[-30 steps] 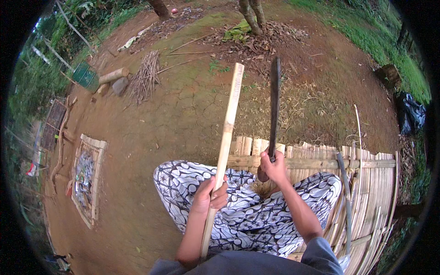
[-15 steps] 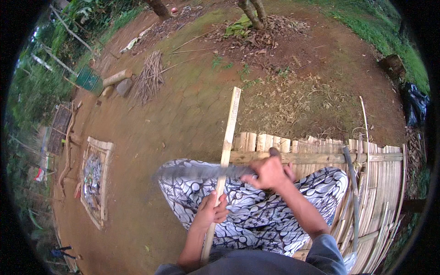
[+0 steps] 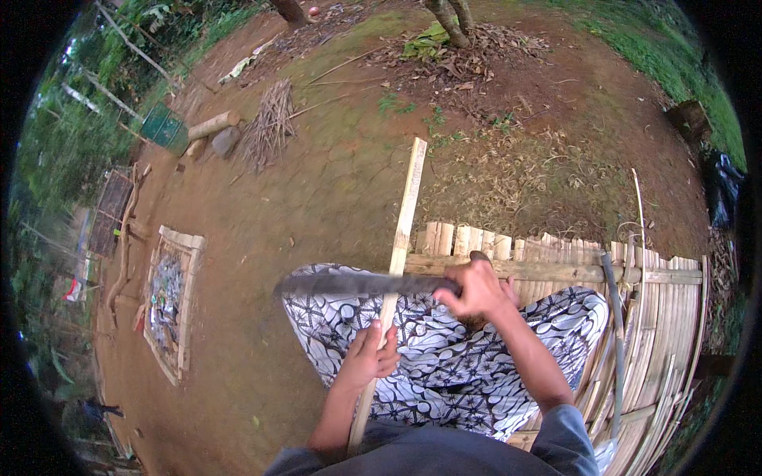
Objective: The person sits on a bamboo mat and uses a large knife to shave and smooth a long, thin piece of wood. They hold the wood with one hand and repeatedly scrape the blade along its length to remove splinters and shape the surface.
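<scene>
A long pale bamboo strip (image 3: 409, 194) slants up and away from my body over my lap. My left hand (image 3: 368, 357) is closed around its lower part. Gripped in my right hand (image 3: 479, 289) is a machete, its dark broad blade (image 3: 341, 285) pointing left. The blade crosses the strip a little above my left hand, and it is slightly blurred. I cannot tell whether its edge bites into the strip. Both hands are over my legs, wrapped in black-and-white patterned cloth (image 3: 444, 357).
Under me to the right is a slatted bamboo platform (image 3: 556, 272), with a grey rod-like tool (image 3: 615, 341) and thin strips on it. Curly shavings (image 3: 532, 182) litter the ground ahead. A framed rubbish pit (image 3: 186, 305), a stick pile (image 3: 271, 127) and a green bin (image 3: 165, 129) are leftward.
The machete and my right hand have moved slightly up and to the right. The bamboo strip's far end has shifted a little up and right. The whole view has shifted slightly too.
</scene>
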Action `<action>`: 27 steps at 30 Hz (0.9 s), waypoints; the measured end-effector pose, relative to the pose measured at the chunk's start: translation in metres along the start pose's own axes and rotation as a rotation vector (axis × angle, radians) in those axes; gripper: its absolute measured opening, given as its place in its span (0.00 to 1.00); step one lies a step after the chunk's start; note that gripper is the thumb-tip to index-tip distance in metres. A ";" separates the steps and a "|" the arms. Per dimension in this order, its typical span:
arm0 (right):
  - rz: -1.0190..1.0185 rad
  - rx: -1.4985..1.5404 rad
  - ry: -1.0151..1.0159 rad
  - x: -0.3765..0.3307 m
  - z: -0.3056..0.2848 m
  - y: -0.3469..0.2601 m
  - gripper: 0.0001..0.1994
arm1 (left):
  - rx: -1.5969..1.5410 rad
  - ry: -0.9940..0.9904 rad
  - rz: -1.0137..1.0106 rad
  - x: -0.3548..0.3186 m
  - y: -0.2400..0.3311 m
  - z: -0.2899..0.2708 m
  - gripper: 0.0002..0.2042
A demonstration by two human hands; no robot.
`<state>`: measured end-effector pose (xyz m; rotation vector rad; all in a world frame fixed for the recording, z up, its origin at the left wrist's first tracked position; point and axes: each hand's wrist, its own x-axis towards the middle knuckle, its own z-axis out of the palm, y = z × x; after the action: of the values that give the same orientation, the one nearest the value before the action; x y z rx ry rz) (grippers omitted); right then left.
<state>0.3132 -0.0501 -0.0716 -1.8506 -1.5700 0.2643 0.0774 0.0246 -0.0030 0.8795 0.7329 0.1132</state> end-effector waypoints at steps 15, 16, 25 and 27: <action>0.413 0.148 0.177 0.018 -0.009 0.037 0.27 | 0.065 0.043 -0.002 -0.013 0.002 0.011 0.18; 0.390 0.185 0.115 0.020 -0.012 0.028 0.27 | 0.057 0.037 0.010 -0.014 0.000 0.009 0.18; -0.239 -0.097 0.125 0.009 -0.002 0.018 0.27 | 0.033 -0.007 -0.010 -0.012 -0.006 0.009 0.17; 0.490 0.217 -0.090 0.028 -0.017 0.032 0.27 | 0.064 0.044 0.013 -0.012 -0.003 0.009 0.17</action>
<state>0.3551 -0.0316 -0.0711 -2.0432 -1.0696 0.7160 0.0735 0.0122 0.0049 0.9449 0.7758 0.1217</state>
